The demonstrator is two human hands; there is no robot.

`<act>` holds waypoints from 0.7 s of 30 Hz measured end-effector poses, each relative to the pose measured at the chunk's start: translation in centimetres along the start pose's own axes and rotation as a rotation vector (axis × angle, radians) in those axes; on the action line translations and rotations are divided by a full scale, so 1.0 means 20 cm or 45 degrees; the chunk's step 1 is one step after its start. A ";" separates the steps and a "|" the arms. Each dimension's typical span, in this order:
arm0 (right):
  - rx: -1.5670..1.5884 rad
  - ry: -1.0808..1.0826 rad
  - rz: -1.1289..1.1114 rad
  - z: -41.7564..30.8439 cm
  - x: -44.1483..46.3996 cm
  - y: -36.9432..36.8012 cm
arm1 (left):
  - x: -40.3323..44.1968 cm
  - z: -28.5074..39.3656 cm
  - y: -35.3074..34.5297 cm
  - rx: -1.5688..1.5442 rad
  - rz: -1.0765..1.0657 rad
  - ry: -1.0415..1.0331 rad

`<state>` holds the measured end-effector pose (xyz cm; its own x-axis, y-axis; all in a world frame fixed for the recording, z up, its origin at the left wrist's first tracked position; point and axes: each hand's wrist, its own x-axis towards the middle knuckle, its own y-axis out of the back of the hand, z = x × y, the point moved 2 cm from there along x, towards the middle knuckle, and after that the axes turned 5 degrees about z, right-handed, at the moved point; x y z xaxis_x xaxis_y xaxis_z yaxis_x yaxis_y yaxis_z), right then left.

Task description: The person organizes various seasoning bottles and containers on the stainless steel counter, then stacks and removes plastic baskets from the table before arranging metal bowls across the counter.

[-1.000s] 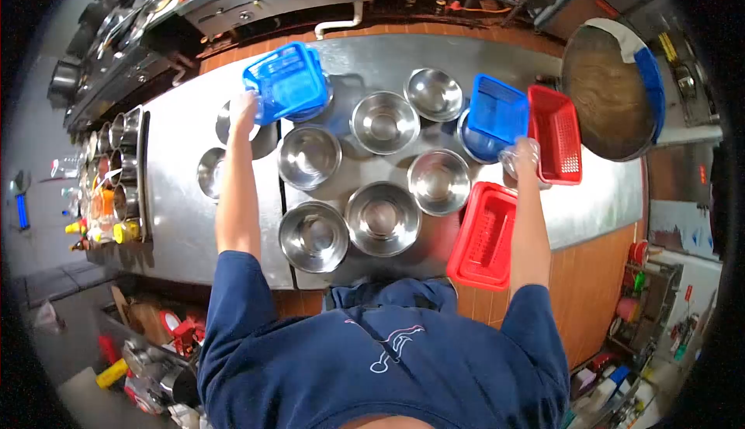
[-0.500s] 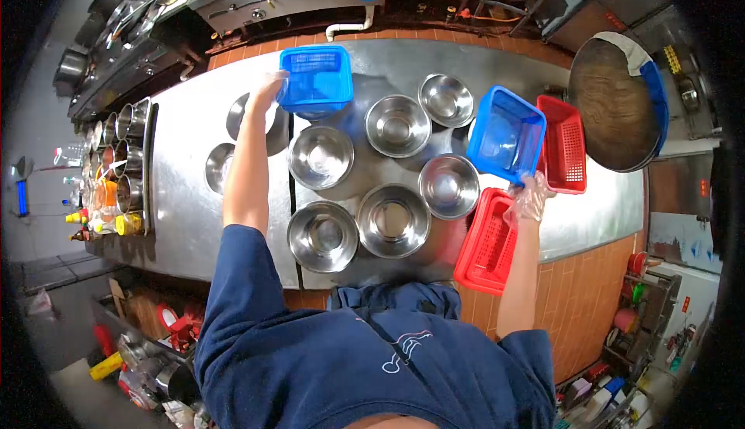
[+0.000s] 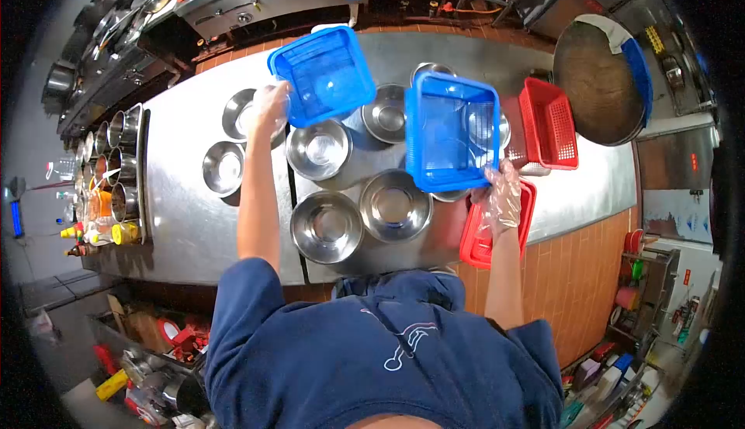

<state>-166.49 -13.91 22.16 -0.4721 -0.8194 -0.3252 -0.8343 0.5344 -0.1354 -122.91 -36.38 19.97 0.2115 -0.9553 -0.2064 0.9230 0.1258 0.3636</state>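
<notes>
My left hand (image 3: 269, 106), in a clear plastic glove, grips the lower left corner of a blue basket (image 3: 324, 76) raised over the steel table. A second blue basket (image 3: 452, 130) hangs over the bowls at centre right, its lower right corner in my gloved right hand (image 3: 500, 194). Below the left basket stands a steel bowl (image 3: 319, 149). Nearer to me are two more bowls (image 3: 327, 227) (image 3: 396, 205). One red basket (image 3: 549, 124) is to the right of the right blue basket; another red basket (image 3: 477, 241) lies partly under my right hand.
Two steel bowls (image 3: 223, 169) (image 3: 242, 113) stand on the left part of the table (image 3: 174, 219). A large round pan (image 3: 599, 80) is at the back right. Metal containers (image 3: 124, 162) and bottles line the left edge. Stoves stand beyond the table.
The right blue basket has moved left and toward the middle, over the bowls, with my right hand. The left blue basket has tilted and shifted, still in my left hand.
</notes>
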 end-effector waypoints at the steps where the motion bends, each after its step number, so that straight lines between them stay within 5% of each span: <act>1: -0.002 -0.018 0.021 -0.09 -0.09 -0.09 | -0.09 0.04 -0.01 0.087 0.066 -0.067; 3: -0.063 -0.009 -0.078 -0.19 -0.19 -0.14 | -0.15 -0.11 -0.11 0.200 0.114 -0.188; 5: -0.144 -0.046 0.027 -0.31 -0.36 -0.20 | -0.47 0.11 -0.17 0.280 -0.146 -0.056; 7: -0.046 -0.097 0.053 -0.30 -0.45 -0.15 | -0.59 -0.04 -0.38 0.075 -0.247 -0.041; 8: -0.021 -0.121 0.230 -0.30 -0.52 -0.15 | -0.64 -0.16 -0.47 0.179 -0.154 -0.195; 9: 0.002 -0.096 0.149 -0.26 -0.53 -0.06 | -0.79 -0.08 -0.56 0.374 -0.029 -0.678; 10: -0.023 -0.057 0.217 -0.25 -0.57 0.01 | -0.89 0.02 -0.63 0.248 -0.453 -0.608; 12: -0.058 -0.018 0.310 -0.21 -0.66 0.18 | -1.13 0.10 -0.79 0.120 -0.298 -0.618; 15: 0.048 -0.018 0.514 -0.18 -0.72 0.51 | -1.27 0.13 -1.11 0.301 -0.904 -0.247; 17: 0.042 -0.086 0.733 -0.14 -0.74 0.71 | -1.41 0.15 -1.26 0.180 -0.937 -0.141; 19: -0.166 0.017 0.647 -0.10 -0.71 0.88 | -1.50 0.11 -1.43 0.313 -0.865 -0.277; 21: -0.114 -0.168 0.691 -0.12 -0.66 0.96 | -1.57 0.14 -1.51 0.254 -0.875 -0.120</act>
<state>-176.98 6.70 26.18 -0.8053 -0.3957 -0.4414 -0.5052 0.8477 0.1619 -158.30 -10.85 17.98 -0.4329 -0.8212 -0.3718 0.7594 -0.5544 0.3404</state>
